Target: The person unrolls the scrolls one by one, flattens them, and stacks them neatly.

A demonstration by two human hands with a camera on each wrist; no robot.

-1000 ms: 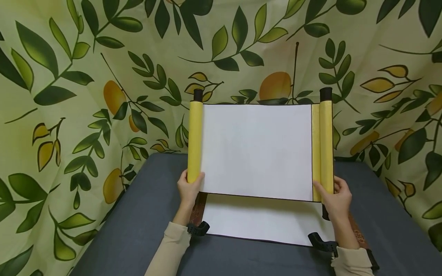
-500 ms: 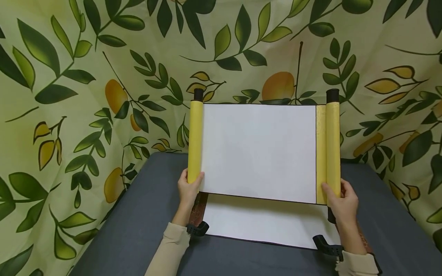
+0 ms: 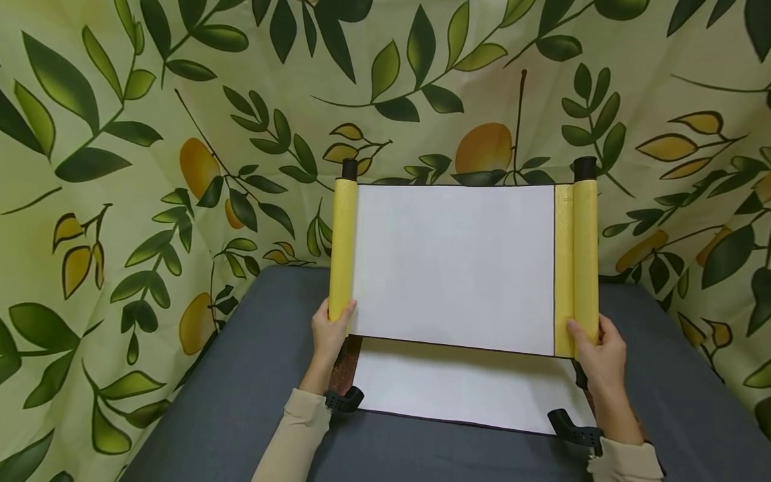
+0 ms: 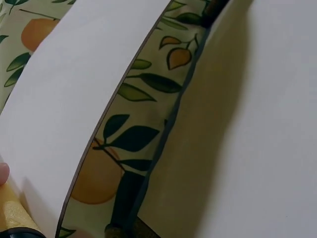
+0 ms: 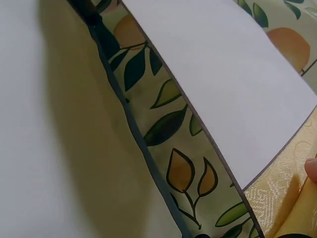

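Note:
A blank white scroll (image 3: pixel 454 268) with yellow rolled ends and black knobs is held up, spread between both hands. My left hand (image 3: pixel 329 335) grips the lower part of its left roll (image 3: pixel 343 248), thumb at the front. On the other side my right hand (image 3: pixel 601 351) holds the right roll (image 3: pixel 585 268) near the bottom, its thumb over the yellow brocade strip (image 5: pixel 270 191). In the left wrist view a fingertip (image 4: pixel 3 173) shows beside the yellow roll (image 4: pixel 15 210). Below lies a second white scroll (image 3: pixel 470 395), partly covered by the raised one.
The second scroll has brown patterned ends (image 3: pixel 345 371), half hidden behind the forearms. It lies on a table with a dark grey cloth (image 3: pixel 253 375). A leaf-and-fruit patterned curtain (image 3: pixel 241 134) surrounds the table at the back and sides. Black wrist mounts (image 3: pixel 345 399) sit at both cuffs.
My right hand has moved a little to the right with the right roll, and slightly more white paper shows between the rolls. The left hand has stayed nearly in place.

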